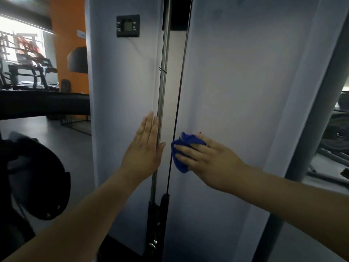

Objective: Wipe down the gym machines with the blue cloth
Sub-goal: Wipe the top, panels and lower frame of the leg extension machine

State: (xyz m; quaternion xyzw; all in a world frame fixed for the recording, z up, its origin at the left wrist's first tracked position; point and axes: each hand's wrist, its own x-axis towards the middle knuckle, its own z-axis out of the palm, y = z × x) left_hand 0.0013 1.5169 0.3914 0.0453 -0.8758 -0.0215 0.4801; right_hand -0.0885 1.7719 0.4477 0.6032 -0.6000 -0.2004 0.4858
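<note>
A tall white gym machine shroud (245, 91) fills the middle of the head view, split by a slot with a steel guide rod (163, 82) and a thin black cable (179, 95). My right hand (211, 157) presses a crumpled blue cloth (179, 157) flat against the right white panel, just beside the cable, with fingers spread over the cloth. My left hand (145, 146) lies flat with straight fingers on the left white panel (122, 82), its thumb near the rod.
A small black display (128, 25) sits high on the left panel. A black padded part (35, 176) juts out at lower left. A grey frame post (311, 138) runs down the right. Treadmills (28, 70) and an orange wall (69, 44) stand behind on the left.
</note>
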